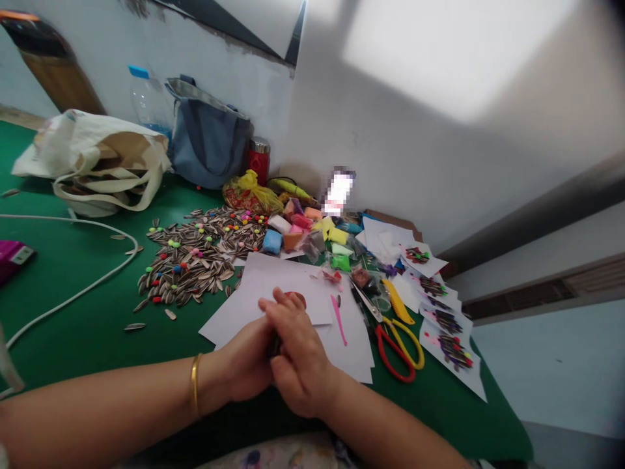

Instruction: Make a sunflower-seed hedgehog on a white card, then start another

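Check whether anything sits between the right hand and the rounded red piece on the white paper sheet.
Nothing visible: the right hand partly covers the rounded red piece on the white paper sheet in this view; contact can't be told.

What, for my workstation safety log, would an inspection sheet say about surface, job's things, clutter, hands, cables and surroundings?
Surface: green tabletop, with white sheets laid on it.
Job's things: red piece, partly covered; pink tool on the sheets; scissors to the right; striped seeds heaped at left.
Clutter: cream tote bag, blue bag, bottle and red flask at the back.
Hands: left hand and right hand pressed together; contents unclear.
Cables: white cable curving across the left side.
Surroundings: pale wall behind; other people, nothing seen.
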### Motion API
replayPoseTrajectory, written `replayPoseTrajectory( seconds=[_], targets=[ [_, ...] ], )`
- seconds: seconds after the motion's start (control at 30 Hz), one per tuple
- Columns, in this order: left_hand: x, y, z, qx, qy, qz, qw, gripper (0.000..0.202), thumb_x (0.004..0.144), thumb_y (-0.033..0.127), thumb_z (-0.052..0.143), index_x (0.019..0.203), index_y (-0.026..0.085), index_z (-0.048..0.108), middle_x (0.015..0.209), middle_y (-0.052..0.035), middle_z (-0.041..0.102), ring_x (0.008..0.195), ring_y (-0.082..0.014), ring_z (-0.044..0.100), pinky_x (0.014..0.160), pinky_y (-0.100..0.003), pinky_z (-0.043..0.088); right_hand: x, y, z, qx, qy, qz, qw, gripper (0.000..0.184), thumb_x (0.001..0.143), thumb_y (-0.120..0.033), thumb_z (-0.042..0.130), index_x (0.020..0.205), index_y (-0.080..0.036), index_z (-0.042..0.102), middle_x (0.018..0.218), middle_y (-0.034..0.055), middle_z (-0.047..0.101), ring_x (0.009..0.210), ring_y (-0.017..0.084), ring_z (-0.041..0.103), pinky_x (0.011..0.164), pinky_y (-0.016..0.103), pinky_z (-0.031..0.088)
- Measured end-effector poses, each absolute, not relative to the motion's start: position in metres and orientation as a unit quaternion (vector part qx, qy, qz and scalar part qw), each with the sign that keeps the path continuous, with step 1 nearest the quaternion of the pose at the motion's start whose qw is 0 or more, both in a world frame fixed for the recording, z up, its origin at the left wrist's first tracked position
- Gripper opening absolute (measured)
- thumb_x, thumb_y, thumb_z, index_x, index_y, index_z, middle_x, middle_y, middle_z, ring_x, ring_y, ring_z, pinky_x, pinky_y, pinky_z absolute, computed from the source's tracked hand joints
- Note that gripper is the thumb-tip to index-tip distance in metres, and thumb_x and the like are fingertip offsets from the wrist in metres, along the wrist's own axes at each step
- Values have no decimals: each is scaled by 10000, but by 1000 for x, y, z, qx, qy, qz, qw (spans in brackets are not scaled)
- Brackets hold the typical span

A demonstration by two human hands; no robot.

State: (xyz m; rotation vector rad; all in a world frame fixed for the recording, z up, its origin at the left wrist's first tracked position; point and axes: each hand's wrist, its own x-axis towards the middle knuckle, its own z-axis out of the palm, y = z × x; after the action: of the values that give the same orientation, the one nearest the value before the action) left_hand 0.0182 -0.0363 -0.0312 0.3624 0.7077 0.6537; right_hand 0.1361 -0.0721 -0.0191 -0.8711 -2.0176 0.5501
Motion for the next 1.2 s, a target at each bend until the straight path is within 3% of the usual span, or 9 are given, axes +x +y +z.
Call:
replayPoseTrajectory(
  seconds=[0.1,0.23,0.4,0.6,0.73,0.87,0.97,1.1,1.2],
  targets=[
    [10,-31,-28,52,272,240,930,125,882,297,616,863,176,588,771,10,542,482,-42,465,356,-126,298,144,-67,-29,-407,-702,292,506,547,964,-228,292,1509,-254,327,1578,60,364,1463,243,335,1151,471,388],
    [4,-26,-24,17,231,218,948,169,927,293,571,836,154,541,743,18,489,463,-23,416,336,-95,244,155,-53,-42,-432,-626,304,573,449,999,-244,268,1426,-264,408,1458,105,500,1352,235,485,1067,463,467],
    [5,-26,-25,69,247,239,936,192,935,320,598,875,147,541,724,36,448,442,-4,382,336,-83,212,166,-42,-38,-507,-646,286,494,209,947,-293,499,1075,-226,650,1057,64,660,987,194,632,885,356,530],
    [6,-27,-27,134,310,266,903,185,914,334,629,923,167,549,733,39,452,441,-5,388,345,-81,183,164,-41,-32,-473,-669,316,479,77,869,-248,619,867,-215,689,843,21,648,816,162,629,790,311,527],
    [6,-26,-27,146,318,248,903,291,898,436,637,874,161,547,737,28,470,436,-3,378,344,-85,166,164,-40,-33,-464,-652,329,501,70,837,-195,613,851,-223,676,836,17,650,809,160,636,788,312,530],
    [-2,-13,-22,130,266,238,925,364,938,476,559,778,153,511,702,39,432,415,1,340,337,-89,182,180,-33,-38,-476,-624,312,535,102,896,-230,530,916,-221,630,990,55,703,893,180,670,827,346,545],
    [-17,6,-16,130,232,303,915,316,960,389,551,756,152,501,682,48,407,415,0,339,344,-84,214,198,-25,-43,-550,-645,241,471,136,894,-211,509,974,-213,620,1053,71,717,956,197,677,873,362,530],
    [-39,37,-15,148,252,370,882,311,951,373,566,738,150,527,648,54,394,404,-15,326,327,-109,208,212,-19,-49,-607,-708,173,317,189,859,-187,518,990,-225,648,1014,48,741,881,189,689,750,293,526],
    [-49,53,-20,260,348,375,819,194,903,311,626,827,133,637,608,53,419,392,-21,322,334,-122,209,211,-20,-49,-623,-727,123,262,185,842,-185,532,968,-227,661,928,34,753,778,178,684,669,264,492]
  ],
)
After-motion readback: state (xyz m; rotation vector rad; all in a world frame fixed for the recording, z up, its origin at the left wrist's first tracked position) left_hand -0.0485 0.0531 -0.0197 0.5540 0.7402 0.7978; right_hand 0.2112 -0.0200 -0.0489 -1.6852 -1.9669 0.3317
